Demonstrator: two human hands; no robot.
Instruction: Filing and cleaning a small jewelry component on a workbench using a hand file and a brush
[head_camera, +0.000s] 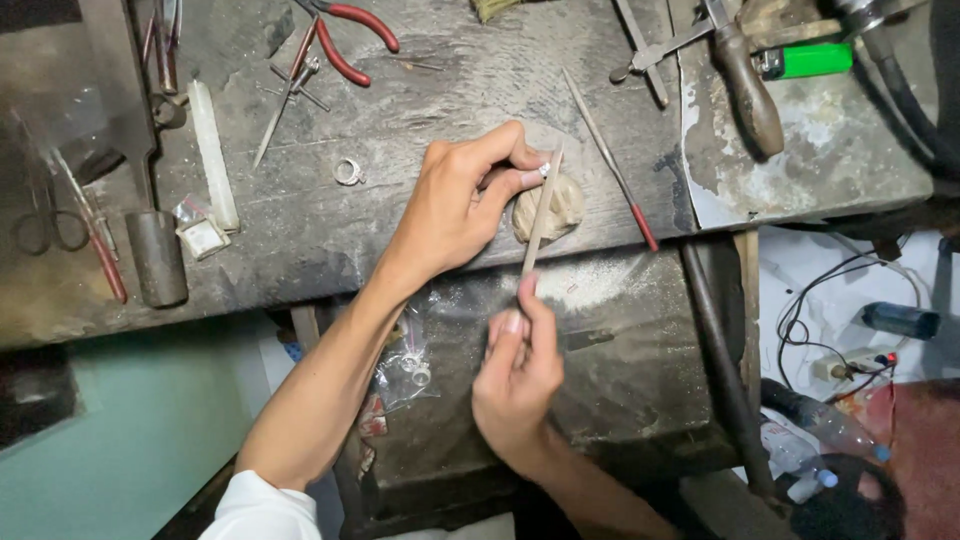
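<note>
Head view: a small ring (545, 169) held against a peg on a worn table (420, 130) while a slim stick-like file (541, 215) is laid across it.

The left hand (455, 205) has its grip closed on the ring, thumb and forefinger pinching it over the pale rounded peg (560, 208) at the table's near edge, apparently so that the peg braces it. The right hand (518, 375), nearer the viewer, has its grip closed on the file's near end, which slants up to the ring. Another ring (349, 172) lies to the left; red-handled pliers (345, 35) and a green lighter (805, 61) lie at the far side.
</note>
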